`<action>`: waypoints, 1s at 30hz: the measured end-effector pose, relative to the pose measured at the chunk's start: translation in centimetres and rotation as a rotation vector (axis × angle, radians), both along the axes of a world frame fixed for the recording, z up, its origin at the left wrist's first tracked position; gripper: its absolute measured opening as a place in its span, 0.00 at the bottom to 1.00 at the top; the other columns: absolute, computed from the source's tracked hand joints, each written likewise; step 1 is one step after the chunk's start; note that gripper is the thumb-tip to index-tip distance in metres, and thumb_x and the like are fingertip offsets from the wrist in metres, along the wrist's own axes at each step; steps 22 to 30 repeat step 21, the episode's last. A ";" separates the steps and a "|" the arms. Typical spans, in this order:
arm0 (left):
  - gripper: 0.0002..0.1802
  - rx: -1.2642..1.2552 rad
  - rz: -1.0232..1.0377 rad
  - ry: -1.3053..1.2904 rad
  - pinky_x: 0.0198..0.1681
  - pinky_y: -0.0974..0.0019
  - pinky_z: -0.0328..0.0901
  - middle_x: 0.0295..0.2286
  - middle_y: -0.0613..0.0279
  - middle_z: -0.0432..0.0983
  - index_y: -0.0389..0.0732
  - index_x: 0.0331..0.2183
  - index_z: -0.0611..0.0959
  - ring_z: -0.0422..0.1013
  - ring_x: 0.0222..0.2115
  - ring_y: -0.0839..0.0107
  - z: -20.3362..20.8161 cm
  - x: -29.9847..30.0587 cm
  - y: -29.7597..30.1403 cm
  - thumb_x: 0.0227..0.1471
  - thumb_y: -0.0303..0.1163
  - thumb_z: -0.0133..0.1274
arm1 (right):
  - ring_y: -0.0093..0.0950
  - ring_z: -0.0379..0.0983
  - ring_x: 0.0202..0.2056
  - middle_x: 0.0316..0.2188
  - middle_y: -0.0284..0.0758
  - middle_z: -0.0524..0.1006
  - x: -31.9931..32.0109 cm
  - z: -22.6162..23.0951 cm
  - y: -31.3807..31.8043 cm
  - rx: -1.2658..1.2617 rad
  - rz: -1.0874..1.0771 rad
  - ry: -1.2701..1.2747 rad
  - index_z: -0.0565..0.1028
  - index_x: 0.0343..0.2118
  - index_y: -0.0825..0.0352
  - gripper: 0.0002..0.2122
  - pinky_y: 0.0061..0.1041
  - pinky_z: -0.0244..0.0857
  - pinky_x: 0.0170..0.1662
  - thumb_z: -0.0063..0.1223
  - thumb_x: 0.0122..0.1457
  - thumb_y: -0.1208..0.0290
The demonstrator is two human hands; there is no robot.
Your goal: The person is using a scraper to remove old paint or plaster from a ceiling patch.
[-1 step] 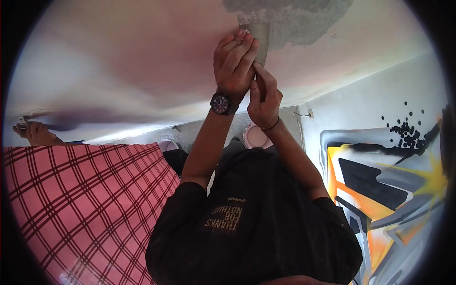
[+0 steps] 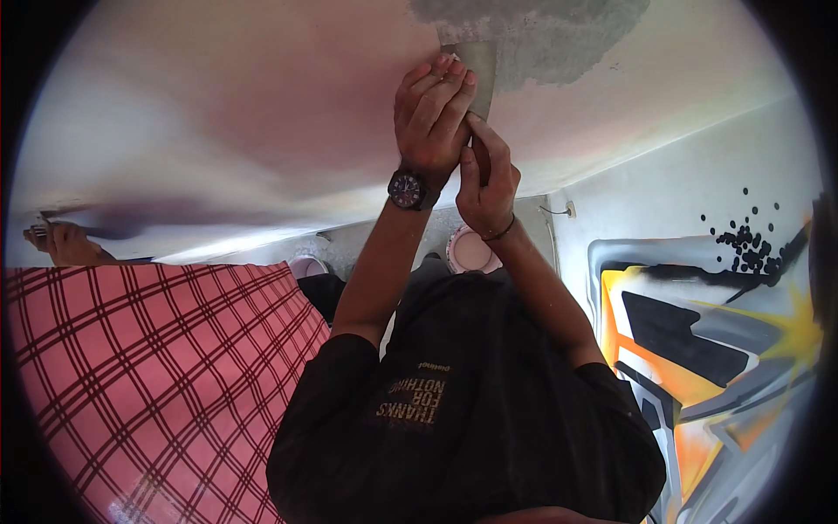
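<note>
In front of the wall my left hand (image 2: 429,118), wearing a dark round watch (image 2: 407,189), has its slightly bent fingers close together over a flat greyish-beige blade (image 2: 477,74). It looks like a putty knife, wide at the top and tapering downward. A bit of white material shows at the fingertips, and the left thumb is hidden. Just below, my right hand (image 2: 489,183) is closed round the narrow lower end, forefinger and thumb along it. The blade's top edge meets a rough grey patch (image 2: 559,39) on the pinkish wall (image 2: 288,96).
At far left another person's hand (image 2: 70,243) holds a small object against the wall. A pink plaid sheet or panel (image 2: 157,367) fills the lower left. Two round tubs (image 2: 472,250) stand on the floor below my arms. On the right is a painted wall (image 2: 690,323) with a small fitting and wire.
</note>
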State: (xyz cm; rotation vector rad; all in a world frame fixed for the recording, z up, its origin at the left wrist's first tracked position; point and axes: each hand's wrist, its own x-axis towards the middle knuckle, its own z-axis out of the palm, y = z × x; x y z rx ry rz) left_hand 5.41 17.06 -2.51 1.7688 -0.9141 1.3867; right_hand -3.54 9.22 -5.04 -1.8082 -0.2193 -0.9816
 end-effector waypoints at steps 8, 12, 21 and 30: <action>0.16 -0.066 -0.017 0.017 0.55 0.53 0.65 0.41 0.59 0.80 0.35 0.37 0.86 0.74 0.47 0.61 0.7 0.2 -1.6 0.40 0.19 0.58 | 0.41 0.77 0.47 0.47 0.51 0.76 -0.1 0.3 -1.4 -0.046 0.016 0.067 0.66 0.54 0.75 0.16 0.32 0.69 0.51 0.44 0.63 0.82; 0.15 -0.079 -0.001 0.051 0.55 0.53 0.65 0.41 0.59 0.80 0.36 0.36 0.86 0.74 0.47 0.61 0.1 -0.4 -1.9 0.42 0.18 0.58 | 0.42 0.79 0.44 0.45 0.49 0.78 0.1 0.5 -1.4 -0.013 -0.014 0.002 0.69 0.53 0.72 0.17 0.33 0.73 0.45 0.49 0.61 0.81; 0.13 -0.067 -0.035 0.062 0.54 0.54 0.67 0.39 0.62 0.79 0.37 0.36 0.86 0.74 0.46 0.62 -1.7 -0.4 -2.6 0.43 0.18 0.59 | 0.43 0.79 0.45 0.46 0.49 0.78 -0.4 -2.8 -2.3 0.039 0.022 0.053 0.68 0.54 0.73 0.17 0.32 0.73 0.47 0.49 0.61 0.81; 0.13 -0.067 -0.035 0.062 0.54 0.54 0.67 0.39 0.62 0.79 0.37 0.36 0.86 0.74 0.46 0.62 -1.7 -0.4 -2.6 0.43 0.18 0.59 | 0.43 0.79 0.45 0.46 0.49 0.78 -0.4 -2.8 -2.3 0.039 0.022 0.053 0.68 0.54 0.73 0.17 0.32 0.73 0.47 0.49 0.61 0.81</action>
